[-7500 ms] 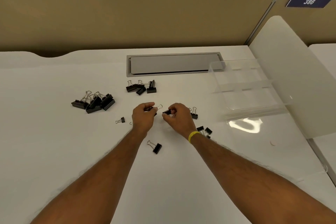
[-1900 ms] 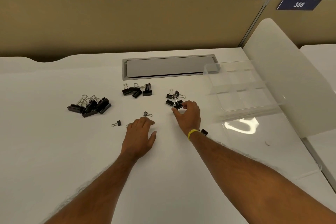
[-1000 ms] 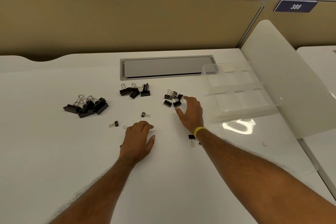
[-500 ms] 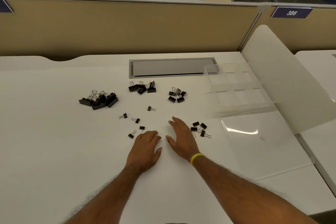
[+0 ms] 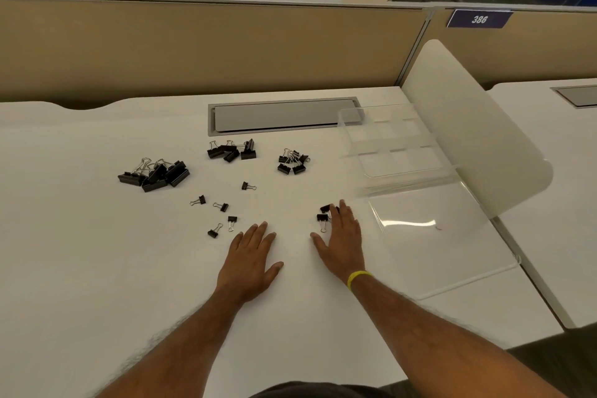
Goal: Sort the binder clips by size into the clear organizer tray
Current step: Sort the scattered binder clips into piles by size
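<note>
White desk (image 5: 80, 268), tan partition (image 5: 193, 52)

Head view, apparently steep, over desk (image 5: 80, 268)

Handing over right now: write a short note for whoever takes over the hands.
Left hand: open, flat on the desk, holding nothing.
Right hand: open, flat, fingertips at a small clip cluster.
Clips, all on the desk: large pile, medium pile, smaller pile, loose tiny clips.
Done: rough grouping by size.
To do: clear organizer tray holds no clips; gather the loose ones, then fill its compartments.
</note>
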Demonstrator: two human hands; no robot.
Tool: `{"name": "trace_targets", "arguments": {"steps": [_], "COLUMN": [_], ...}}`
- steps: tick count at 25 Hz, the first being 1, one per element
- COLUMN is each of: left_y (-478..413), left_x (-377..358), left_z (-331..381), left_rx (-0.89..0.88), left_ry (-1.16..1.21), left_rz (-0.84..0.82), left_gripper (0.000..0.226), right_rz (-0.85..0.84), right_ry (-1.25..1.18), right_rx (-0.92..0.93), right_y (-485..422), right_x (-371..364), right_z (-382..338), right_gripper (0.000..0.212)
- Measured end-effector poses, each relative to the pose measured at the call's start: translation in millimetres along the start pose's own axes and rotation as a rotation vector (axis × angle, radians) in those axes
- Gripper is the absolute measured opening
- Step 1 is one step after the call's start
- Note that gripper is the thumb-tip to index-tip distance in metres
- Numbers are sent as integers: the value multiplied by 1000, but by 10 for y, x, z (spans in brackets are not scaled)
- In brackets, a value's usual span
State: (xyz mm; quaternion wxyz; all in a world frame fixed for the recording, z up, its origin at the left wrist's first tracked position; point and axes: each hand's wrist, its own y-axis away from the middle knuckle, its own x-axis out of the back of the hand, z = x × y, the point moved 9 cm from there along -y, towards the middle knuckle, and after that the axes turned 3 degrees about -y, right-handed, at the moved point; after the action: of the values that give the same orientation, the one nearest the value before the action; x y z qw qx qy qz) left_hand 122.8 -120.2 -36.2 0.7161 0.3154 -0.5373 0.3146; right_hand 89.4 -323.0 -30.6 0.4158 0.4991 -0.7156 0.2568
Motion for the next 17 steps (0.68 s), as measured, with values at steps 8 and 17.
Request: {"name": "trace_targets", "arguments": {"steps": [8, 17], "left_y": [-313, -584], "left_x": [35, 139], "left_z": [175, 159], "left_rx": [-15, -9], "left_ry": [-5, -16], "left_rz": [-40, -33], "left_gripper": [85, 75], "right_rz": [-130, -268], "right_ry": [116, 44], "right_rx": [51, 297], "right_y": [-199, -392], "right_x": [-207, -414], "right_z": [37, -444], "right_gripper": [73, 64]}}
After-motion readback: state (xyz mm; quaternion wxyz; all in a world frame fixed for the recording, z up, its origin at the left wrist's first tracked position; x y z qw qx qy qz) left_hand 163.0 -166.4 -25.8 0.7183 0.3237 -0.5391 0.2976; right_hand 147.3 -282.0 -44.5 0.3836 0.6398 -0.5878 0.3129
